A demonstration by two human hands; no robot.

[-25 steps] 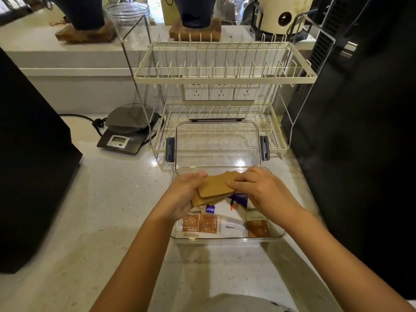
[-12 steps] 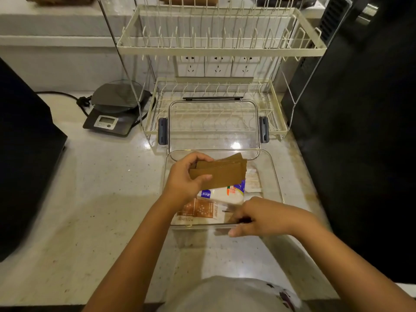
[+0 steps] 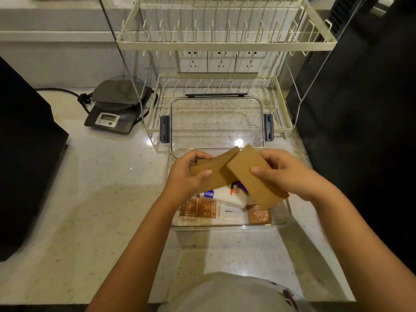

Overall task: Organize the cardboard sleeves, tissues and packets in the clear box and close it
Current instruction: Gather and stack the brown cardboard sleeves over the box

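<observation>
Cardboard sleeves point(image 3: 254, 176) — one stack per hand — above clear box point(image 3: 284, 218).

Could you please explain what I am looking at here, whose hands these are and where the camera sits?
There is no machine: a person wears one camera on the head, looking down at their own bare hands. The left hand holds a few brown cardboard sleeves, and the right hand holds another sleeve, both above an open clear box on a pale counter. Inside the box lie a white tissue pack and brown packets. The box's lid stands open behind it, against a wire dish rack. A kitchen scale sits to the left.
</observation>
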